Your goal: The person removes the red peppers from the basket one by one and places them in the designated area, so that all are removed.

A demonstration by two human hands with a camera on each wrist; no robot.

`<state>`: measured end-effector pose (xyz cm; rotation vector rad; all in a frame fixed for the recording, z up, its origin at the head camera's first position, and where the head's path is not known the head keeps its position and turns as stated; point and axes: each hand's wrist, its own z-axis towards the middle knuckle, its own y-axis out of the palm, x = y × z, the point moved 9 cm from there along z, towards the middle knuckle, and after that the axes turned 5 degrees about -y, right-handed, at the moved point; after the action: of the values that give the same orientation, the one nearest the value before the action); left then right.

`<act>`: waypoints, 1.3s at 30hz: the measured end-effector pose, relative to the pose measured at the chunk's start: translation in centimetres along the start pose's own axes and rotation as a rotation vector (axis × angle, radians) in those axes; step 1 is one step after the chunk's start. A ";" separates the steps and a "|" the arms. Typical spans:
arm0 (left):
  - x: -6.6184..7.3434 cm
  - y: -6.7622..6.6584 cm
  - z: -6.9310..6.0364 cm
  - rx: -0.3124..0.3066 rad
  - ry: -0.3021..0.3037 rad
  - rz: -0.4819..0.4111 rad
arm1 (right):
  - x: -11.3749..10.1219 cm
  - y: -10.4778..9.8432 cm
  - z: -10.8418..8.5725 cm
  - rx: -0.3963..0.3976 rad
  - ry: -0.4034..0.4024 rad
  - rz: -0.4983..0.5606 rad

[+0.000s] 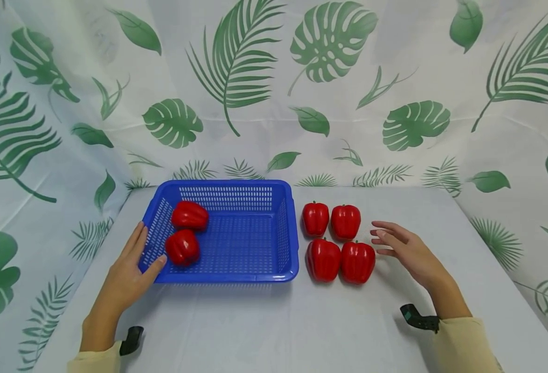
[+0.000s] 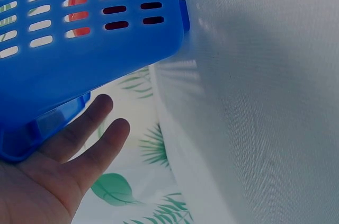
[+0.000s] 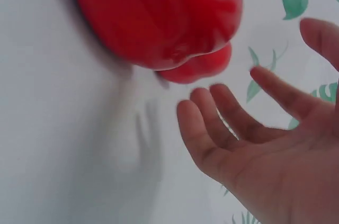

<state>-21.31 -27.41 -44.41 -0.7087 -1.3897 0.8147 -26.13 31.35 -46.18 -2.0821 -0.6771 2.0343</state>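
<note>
A blue plastic basket [image 1: 236, 277] with slotted walls stands left of centre on the table. Two red bell peppers [image 1: 190, 216] lie at its left end. My left hand [image 1: 126, 280] rests at the basket's left front corner, thumb over the rim and fingers fairly straight along the outer side. In the left wrist view, two extended fingers [image 2: 100, 150] show beside the rim. Several more red bell peppers [image 1: 324, 260] stand in a cluster right of the basket. My right hand [image 1: 409, 254] hovers just right of them, fingers spread and loosely bent, holding nothing. A pepper [image 3: 159, 17] is close to its fingertips.
A white cloth covers the table [image 1: 236, 331]. Behind and at both sides hangs a white curtain [image 1: 264, 145] printed with green leaves. Dark wrist-worn devices [image 1: 420, 318] sit at both wrists.
</note>
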 end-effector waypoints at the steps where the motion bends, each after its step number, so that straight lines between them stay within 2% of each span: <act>1: 0.0 0.0 0.0 -0.002 -0.002 -0.003 | -0.2 -0.3 0.1 0.015 -0.005 0.011; 10: 0.0 -0.1 -0.2 -0.001 -0.010 -0.011 | -2.1 -2.5 0.7 0.136 -0.072 0.139; 18: 0.0 -0.2 -0.1 0.004 0.002 -0.013 | -5.5 -2.0 2.2 0.108 -0.204 0.324; 22: -0.1 0.1 0.0 -0.013 -0.005 -0.015 | -7.3 -1.2 3.1 0.071 -0.246 0.362; 29: -0.3 0.3 0.2 -0.031 -0.020 -0.013 | -9.8 1.1 4.5 0.005 -0.276 0.365; 39: -0.1 0.2 0.1 -0.033 -0.025 -0.014 | -12.6 4.8 6.8 -0.079 -0.285 0.404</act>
<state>-21.40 -27.38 -44.64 -0.7159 -1.4316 0.7931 -31.48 20.45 -37.13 -2.1318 -0.3993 2.5963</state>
